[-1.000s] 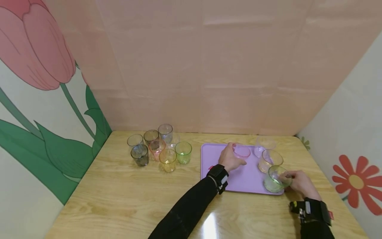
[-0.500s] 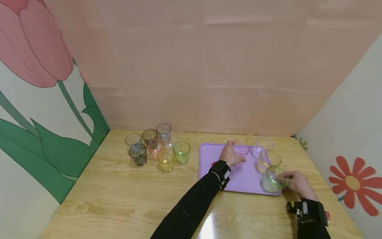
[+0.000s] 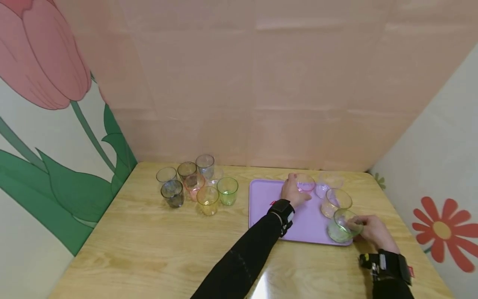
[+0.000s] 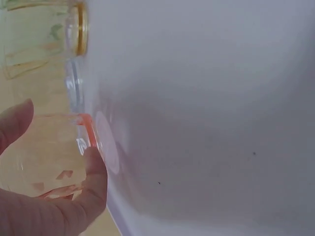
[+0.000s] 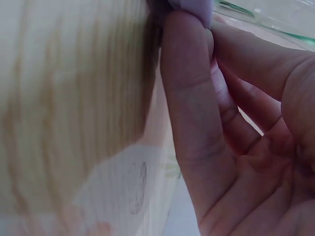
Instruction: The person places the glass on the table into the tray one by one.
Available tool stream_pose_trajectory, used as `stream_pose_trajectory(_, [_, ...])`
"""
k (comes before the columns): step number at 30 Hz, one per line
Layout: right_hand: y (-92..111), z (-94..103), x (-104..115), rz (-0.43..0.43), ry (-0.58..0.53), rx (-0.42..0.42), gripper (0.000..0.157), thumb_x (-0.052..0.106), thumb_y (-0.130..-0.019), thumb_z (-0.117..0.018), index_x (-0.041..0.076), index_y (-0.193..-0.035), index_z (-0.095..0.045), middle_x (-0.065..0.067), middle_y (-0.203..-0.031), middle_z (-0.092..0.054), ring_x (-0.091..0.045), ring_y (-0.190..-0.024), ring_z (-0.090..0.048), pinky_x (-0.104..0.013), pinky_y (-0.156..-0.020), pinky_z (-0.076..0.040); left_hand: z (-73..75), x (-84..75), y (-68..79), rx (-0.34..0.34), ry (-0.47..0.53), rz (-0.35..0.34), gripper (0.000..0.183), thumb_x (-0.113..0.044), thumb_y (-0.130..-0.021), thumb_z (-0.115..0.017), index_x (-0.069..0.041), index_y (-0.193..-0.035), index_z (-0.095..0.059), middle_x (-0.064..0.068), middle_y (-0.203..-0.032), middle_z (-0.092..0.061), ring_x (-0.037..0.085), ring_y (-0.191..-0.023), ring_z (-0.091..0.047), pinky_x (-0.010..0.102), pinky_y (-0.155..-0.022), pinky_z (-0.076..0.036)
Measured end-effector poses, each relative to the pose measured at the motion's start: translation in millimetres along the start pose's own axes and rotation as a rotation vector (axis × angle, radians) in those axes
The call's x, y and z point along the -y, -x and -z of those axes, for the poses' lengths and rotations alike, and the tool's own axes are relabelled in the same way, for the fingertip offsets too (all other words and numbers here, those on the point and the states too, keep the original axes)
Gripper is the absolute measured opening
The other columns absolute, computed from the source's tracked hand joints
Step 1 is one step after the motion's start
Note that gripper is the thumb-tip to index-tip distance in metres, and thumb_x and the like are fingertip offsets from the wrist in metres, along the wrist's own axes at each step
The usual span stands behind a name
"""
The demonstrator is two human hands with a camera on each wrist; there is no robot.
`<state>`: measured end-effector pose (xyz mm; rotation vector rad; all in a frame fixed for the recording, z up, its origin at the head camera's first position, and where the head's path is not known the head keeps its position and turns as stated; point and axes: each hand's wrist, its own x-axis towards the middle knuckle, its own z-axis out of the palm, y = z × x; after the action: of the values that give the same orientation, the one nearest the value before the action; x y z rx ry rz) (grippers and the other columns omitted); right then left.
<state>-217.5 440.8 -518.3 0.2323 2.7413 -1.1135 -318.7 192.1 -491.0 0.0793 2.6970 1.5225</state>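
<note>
My left hand [image 3: 293, 193] grips a pink glass [image 3: 306, 184] at the back of the lavender tray [image 3: 261, 207]. In the left wrist view, the fingers curl round the pink glass [image 4: 54, 157], its base close to the tray surface. At the tray's front right corner my right hand [image 3: 371, 228] is beside a green glass [image 3: 340, 230], its fingertips overlapping that glass in the head view. The right wrist view shows thumb and fingers [image 5: 192, 83] pinching the tray's lavender edge [image 5: 199, 10]. A yellowish glass [image 3: 334, 203] and a clear glass [image 3: 323, 189] stand along the tray's right side.
Left of the tray, several coloured glasses stand grouped on the wooden table [image 3: 149, 249], among them a green glass [image 3: 228, 192], a yellow glass [image 3: 208, 201] and a dark grey glass [image 3: 173, 194]. A pinkish wall covering [image 3: 254, 83] rises behind the table.
My left hand has shifted slightly back and to the right with the pink glass. The right hand stays at the tray corner by the green glass.
</note>
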Motion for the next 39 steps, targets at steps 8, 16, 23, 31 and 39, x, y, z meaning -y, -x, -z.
stream_pose_trajectory(8, [-5,0.8,2,-0.023,0.011,0.006,0.037,0.029,-0.091,-0.069,-0.005,-0.107,-0.070,-0.015,-0.099,-0.070,-0.019,-0.082,-0.059,-0.032,-0.064,-0.051,3.3,-5.4,1.5,-0.020,0.003,-0.017,0.079,-0.019,-0.063,-0.093,-0.016,-0.129,-0.049,0.009,-0.121,-0.064,0.021,-0.108,-0.062,0.024,-0.092,-0.048])
stream_pose_trajectory(16, [-2,6.9,3,-0.006,0.053,-0.013,0.039,0.030,-0.092,-0.068,-0.005,-0.108,-0.070,-0.018,-0.103,-0.070,-0.017,-0.083,-0.059,-0.029,-0.065,-0.050,-7.1,-5.3,-3.5,-0.016,0.013,-0.020,0.080,-0.018,-0.063,-0.093,-0.019,-0.129,-0.048,0.008,-0.120,-0.065,0.020,-0.105,-0.063,0.025,-0.091,-0.049])
stream_pose_trajectory(23, [-1,5.5,-1,-0.013,0.049,-0.004,0.037,0.030,-0.091,-0.069,-0.004,-0.106,-0.071,-0.017,-0.102,-0.070,-0.018,-0.083,-0.060,-0.030,-0.065,-0.052,-11.6,-0.6,-4.8,-0.023,0.000,-0.024,0.080,-0.017,-0.064,-0.091,-0.018,-0.132,-0.047,0.010,-0.120,-0.065,0.021,-0.104,-0.064,0.026,-0.090,-0.050])
stream_pose_trajectory(31, [0,3.9,1,0.007,0.062,-0.023,0.033,0.026,-0.092,-0.069,-0.004,-0.104,-0.072,-0.018,-0.102,-0.070,-0.015,-0.082,-0.059,-0.029,-0.063,-0.052,-10.4,1.2,-5.1,-0.038,-0.019,-0.021,0.081,-0.018,-0.064,-0.091,-0.015,-0.132,-0.047,0.011,-0.120,-0.065,0.022,-0.104,-0.064,0.025,-0.090,-0.050])
stream_pose_trajectory(39, [2,-2.1,0,0.015,0.008,-0.008,0.032,0.025,-0.091,-0.069,-0.005,-0.103,-0.071,-0.015,-0.098,-0.071,-0.014,-0.078,-0.061,-0.031,-0.063,-0.054,-7.3,-2.9,0.4,-0.059,-0.048,0.020,0.070,-0.016,-0.072,-0.085,-0.014,-0.131,-0.047,0.014,-0.113,-0.063,0.026,-0.102,-0.064,0.028,-0.088,-0.050])
